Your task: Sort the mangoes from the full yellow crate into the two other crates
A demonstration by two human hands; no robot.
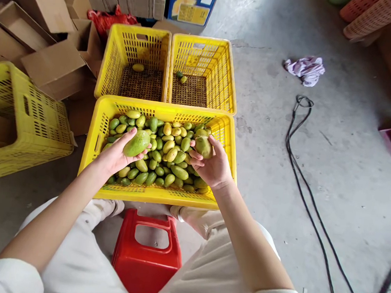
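Note:
My left hand [116, 156] is closed round a large green mango [137, 143], its thumb along the upper side. My right hand [216, 164] grips a duller green mango [203, 147], with part of another fruit showing just behind it; I cannot tell whether that one is held too. Both hands are above a yellow plastic crate [153, 195] full of small green and yellowish mangoes [167, 157]. Behind it, a left yellow crate [103, 61] contains one yellowish mango [138, 67]. The right yellow crate [232, 76] contains two small fruits [181, 78].
A red plastic stool [145, 270] stands between my legs. Another yellow crate [40, 119] and cardboard boxes [57, 63] crowd the left. On the concrete floor at right lie a black cable [292, 159] and a crumpled cloth [306, 70]. A blue carton [192, 2] stands at the back.

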